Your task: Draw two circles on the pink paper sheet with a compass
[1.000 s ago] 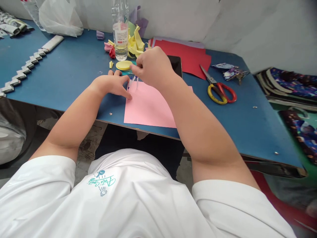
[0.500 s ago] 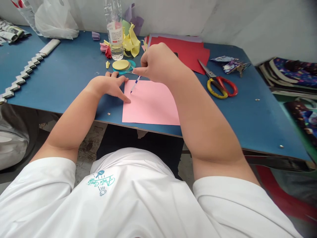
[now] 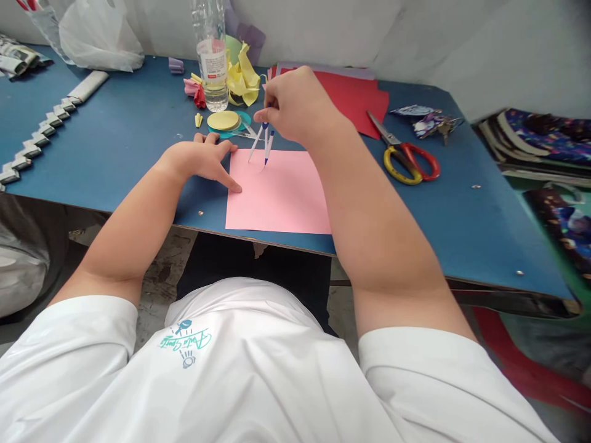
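A pink paper sheet (image 3: 281, 194) lies at the near edge of the blue table (image 3: 129, 147). My right hand (image 3: 295, 104) pinches the top of a drawing compass (image 3: 263, 143), whose two legs stand spread on the sheet's upper left part. My left hand (image 3: 203, 159) rests flat beside the sheet, fingers spread, one fingertip pressing the sheet's left edge.
Yellow and teal paper discs (image 3: 225, 120) lie just beyond the sheet. A plastic bottle (image 3: 210, 55), crumpled yellow paper (image 3: 244, 77), red paper sheets (image 3: 355, 98), red-and-yellow scissors (image 3: 404, 157) and a folded paper chain (image 3: 41, 132) sit around. A white bag (image 3: 99, 37) is at the back left.
My right hand has lifted the compass upright and set both legs on the pink sheet, further right than before. My left hand has stayed on the sheet's edge.
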The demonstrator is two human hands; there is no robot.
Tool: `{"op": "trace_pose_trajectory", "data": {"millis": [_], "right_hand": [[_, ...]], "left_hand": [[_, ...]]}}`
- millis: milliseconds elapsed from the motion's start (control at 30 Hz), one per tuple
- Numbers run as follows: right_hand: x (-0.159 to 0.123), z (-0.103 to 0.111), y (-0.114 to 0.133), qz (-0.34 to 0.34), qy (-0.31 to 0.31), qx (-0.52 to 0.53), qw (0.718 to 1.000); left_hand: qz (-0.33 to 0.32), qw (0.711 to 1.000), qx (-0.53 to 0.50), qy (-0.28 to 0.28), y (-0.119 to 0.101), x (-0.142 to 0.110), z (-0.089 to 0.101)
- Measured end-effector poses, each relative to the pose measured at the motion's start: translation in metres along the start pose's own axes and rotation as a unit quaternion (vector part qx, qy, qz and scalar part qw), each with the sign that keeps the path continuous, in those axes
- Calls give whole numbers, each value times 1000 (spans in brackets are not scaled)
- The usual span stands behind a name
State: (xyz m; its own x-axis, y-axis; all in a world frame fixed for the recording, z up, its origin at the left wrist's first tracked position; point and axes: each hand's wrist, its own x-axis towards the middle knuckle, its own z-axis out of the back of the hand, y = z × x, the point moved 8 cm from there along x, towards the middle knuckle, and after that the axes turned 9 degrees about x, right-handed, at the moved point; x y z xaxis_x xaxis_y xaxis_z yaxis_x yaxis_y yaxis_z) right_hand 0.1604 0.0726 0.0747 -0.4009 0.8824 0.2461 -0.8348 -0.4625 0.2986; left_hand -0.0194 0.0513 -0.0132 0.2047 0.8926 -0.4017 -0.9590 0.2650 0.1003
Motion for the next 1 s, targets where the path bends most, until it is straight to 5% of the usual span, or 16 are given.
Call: {"op": "trace_pose_trajectory", "data": {"millis": [267,500,1000], "right_hand": [[6,-8,12,13,-11,19,1000],[14,-15,6,65,-16,159,985],[9,-15,12,75,-16,156,985]], "left_hand": [[-9,1000,8,-6,-2,-5,4],[-15,1000,6,-7,-5,-11,4],[-22,1000,1,-22,-3,-9,4]]}}
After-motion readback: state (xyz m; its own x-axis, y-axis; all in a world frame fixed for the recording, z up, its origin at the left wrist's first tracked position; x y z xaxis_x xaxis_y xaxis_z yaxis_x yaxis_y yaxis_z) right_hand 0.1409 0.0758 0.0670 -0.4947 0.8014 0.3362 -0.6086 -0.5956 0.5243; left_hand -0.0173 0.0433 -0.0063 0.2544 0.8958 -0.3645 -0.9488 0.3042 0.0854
